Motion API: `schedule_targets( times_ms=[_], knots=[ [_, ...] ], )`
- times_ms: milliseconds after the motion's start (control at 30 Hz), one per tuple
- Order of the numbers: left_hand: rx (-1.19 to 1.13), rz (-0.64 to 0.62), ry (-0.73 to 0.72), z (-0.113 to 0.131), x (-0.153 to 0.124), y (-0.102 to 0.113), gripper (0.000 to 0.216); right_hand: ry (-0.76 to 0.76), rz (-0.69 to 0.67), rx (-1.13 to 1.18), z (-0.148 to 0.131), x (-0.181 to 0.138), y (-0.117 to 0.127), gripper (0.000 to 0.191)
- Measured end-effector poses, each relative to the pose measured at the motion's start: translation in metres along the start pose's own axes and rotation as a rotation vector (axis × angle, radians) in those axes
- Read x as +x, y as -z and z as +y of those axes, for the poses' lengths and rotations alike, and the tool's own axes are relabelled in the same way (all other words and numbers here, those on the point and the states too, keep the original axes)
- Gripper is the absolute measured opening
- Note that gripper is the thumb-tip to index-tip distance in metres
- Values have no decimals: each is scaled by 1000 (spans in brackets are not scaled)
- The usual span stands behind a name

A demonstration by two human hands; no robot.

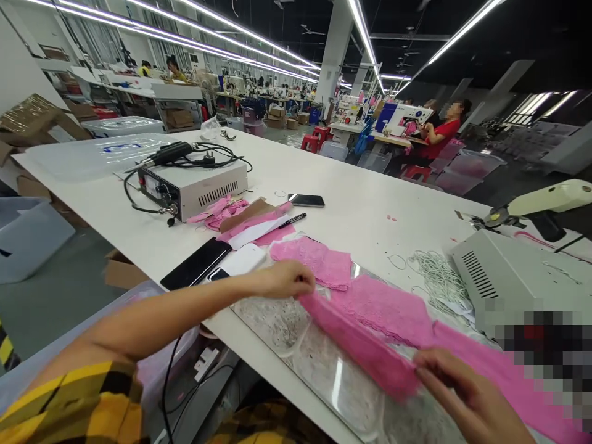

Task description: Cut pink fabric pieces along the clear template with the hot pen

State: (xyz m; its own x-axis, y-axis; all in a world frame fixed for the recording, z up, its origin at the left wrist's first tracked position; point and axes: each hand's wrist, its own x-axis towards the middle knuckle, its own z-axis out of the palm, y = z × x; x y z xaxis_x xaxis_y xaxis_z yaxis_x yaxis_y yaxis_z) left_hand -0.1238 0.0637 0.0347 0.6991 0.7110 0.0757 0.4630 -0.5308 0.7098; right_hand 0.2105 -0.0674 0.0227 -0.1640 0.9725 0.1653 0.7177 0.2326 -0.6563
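A long strip of pink lace fabric (370, 330) lies across a glass sheet (324, 376) on the white table (361, 209). My left hand (284, 280) is closed, pinching the strip's left end. Near the bottom edge, my right hand (467, 394) grips the same strip farther right, fingers pressed on its folded edge. Another pink lace piece (314, 259) lies just beyond my left hand.
A grey control box (194, 188) with cables, two phones (197, 264) (306, 200), a pen (292, 220), pink scraps (222, 213) and a white cord pile (435, 274) lie on the table. A second grey box (499, 277) and a cream tool (550, 200) stand right. A person in red (437, 139) sits behind.
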Motion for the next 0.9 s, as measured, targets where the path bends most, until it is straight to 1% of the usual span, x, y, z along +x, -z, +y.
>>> schedule_targets(
  times_ms=[33, 100, 133, 167, 233, 267, 333, 400, 500, 600, 667, 733, 833, 900],
  knots=[
    [-4, 13, 21, -5, 16, 11, 13, -14, -35, 4, -5, 22, 8, 35],
    [9, 81, 60, -16, 45, 35, 15, -73, -16, -7, -15, 68, 21, 38],
    [23, 130, 72, -21, 57, 47, 15, -97, 35, -17, -19, 91, 25, 36],
    [43, 190, 79, -26, 67, 59, 16, -89, 76, -33, -23, 113, 27, 32],
    [93, 303, 73, -37, 77, 80, 20, 43, 203, -42, -29, 149, 26, 24],
    [121, 344, 62, -42, 78, 88, 21, 81, 243, -40, -29, 163, 22, 21],
    [180, 381, 40, -54, 71, 96, 22, 127, 262, -37, -27, 181, 7, 17],
    [232, 339, 21, -67, 56, 95, 22, 168, 204, -37, -19, 185, -14, 15],
    [293, 214, 10, -85, 33, 81, 25, 218, 57, -31, -5, 176, -47, 15],
    [344, 123, 14, -97, 20, 69, 29, 244, -62, -16, 7, 163, -65, 15],
    [375, 88, 16, -98, 17, 66, 31, 244, -106, 1, 11, 160, -67, 15],
    [405, 73, 17, -93, 18, 65, 32, 237, -132, 26, 15, 159, -63, 17],
    [432, 63, -1, -76, 23, 60, 28, 227, -162, 68, 20, 158, -55, 20],
    [431, 45, -33, -60, 27, 50, 25, 226, -176, 88, 22, 155, -52, 21]
  ],
)
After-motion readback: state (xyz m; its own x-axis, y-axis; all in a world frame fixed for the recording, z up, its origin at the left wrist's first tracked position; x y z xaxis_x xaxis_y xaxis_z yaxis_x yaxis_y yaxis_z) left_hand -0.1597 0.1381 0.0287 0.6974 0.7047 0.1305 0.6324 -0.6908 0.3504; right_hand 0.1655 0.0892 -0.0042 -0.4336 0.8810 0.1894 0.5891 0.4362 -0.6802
